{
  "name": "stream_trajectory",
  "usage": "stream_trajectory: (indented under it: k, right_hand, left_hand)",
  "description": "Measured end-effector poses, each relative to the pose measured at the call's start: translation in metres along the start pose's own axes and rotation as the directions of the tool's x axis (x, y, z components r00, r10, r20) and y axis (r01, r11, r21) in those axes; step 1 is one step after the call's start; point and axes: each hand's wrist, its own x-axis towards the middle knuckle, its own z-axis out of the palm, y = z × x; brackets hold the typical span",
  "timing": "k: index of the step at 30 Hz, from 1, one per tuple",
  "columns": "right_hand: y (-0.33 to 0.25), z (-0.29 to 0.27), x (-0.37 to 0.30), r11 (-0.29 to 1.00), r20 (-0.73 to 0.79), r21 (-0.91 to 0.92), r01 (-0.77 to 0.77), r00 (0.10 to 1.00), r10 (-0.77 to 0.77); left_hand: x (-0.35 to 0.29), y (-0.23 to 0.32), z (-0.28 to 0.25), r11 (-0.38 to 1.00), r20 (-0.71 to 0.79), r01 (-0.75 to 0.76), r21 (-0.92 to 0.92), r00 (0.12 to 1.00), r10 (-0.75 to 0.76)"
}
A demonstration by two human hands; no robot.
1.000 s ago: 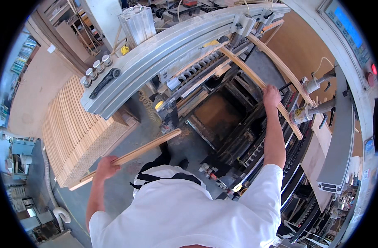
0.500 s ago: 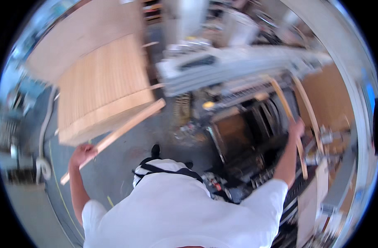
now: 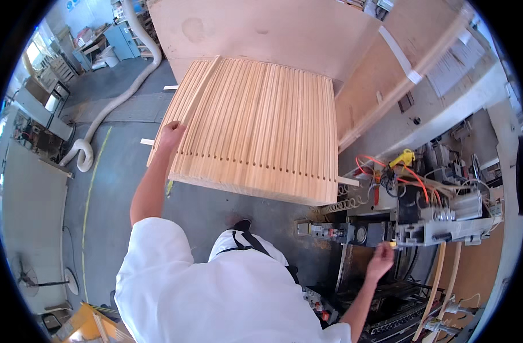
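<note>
My left hand (image 3: 173,135) is closed on a long, narrow wooden strip (image 3: 199,94), which it holds slantwise over the left part of a stack of grooved wooden strips (image 3: 261,126). A row of small dark holes runs along the near ends of the stacked strips. On the right, my right hand (image 3: 380,262) is raised to the near edge of a metal machine (image 3: 427,234), with its fingers drawn together. Whether anything is between those fingers I cannot make out.
A wooden board (image 3: 261,34) stands behind the stack. Two loose wooden strips (image 3: 434,291) lean at the lower right of the machine, near a yellow-handled air gun (image 3: 406,157) and orange hoses. A pale flexible duct (image 3: 121,91) runs along the floor at left, by a fan (image 3: 71,281).
The view has swung left, bringing the stack to the middle. My left hand has carried its strip from beside the stack to above it. My right hand is off the strips by the machine.
</note>
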Motion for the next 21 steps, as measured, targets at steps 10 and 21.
stream_trajectory:
  k: [10,21]
  right_hand:
    - [-0.069,0.056,-0.127,0.963,0.128,-0.218,-0.158,0.974,0.189]
    - [-0.089,0.039,-0.206,0.915,0.011,-0.342,-0.213,0.973,0.230]
  left_hand:
    - [0.146,-0.037,0.077,0.974,-0.073,0.027,0.226,0.997,-0.011]
    - [0.197,-0.041,0.122,0.783,0.095,-0.269,0.561,0.960,0.262]
